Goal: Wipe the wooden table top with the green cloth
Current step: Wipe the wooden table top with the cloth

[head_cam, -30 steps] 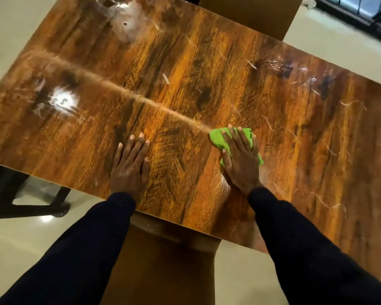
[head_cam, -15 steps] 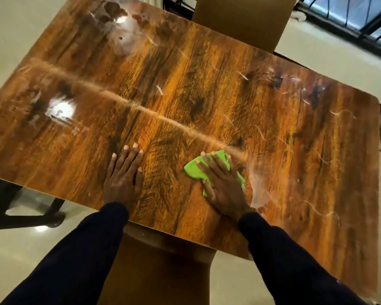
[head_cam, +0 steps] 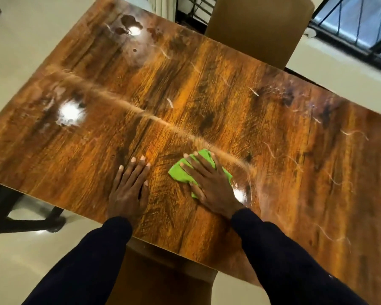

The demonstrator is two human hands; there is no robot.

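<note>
Green cloth [head_cam: 178, 172] lies flat on wooden table top [head_cam: 207, 95], near the front edge, approx mid-width, just on the near side of a pale streak line [head_cam: 154, 118] that crosses the top diagonally. Most of it sits under a palm, so long axis can't be told. Visible bits: one corner sticks out to the left, pointing at the other hand. Another edge shows past the fingertips on the far side.

L to R: black frame legs [head_cam: 20, 216] stand on pale floor [head_cam: 20, 51] below the table's left corner. Bright glare spot [head_cam: 69, 113] on the left part of the top. Next is the left hand [head_cam: 129, 190], palm down, fingers straight & close together, flat on bare wood, holding nothing. Just beside it, not touching, is the cloth. The right hand [head_cam: 210, 186] presses on the cloth w/ fingers straight & spread, not curled round it, tips angled far-left. Both arms are in dark sleeves [head_cam: 284, 260]. Right of that hand is a glossy patch, then thin white squiggly marks [head_cam: 352, 133] over the right part of the top. Brown chair back [head_cam: 257, 29] at far edge, brown chair [head_cam: 158, 282] at near edge btwn the arms. Window grille [head_cam: 361, 25] is top right.
</note>
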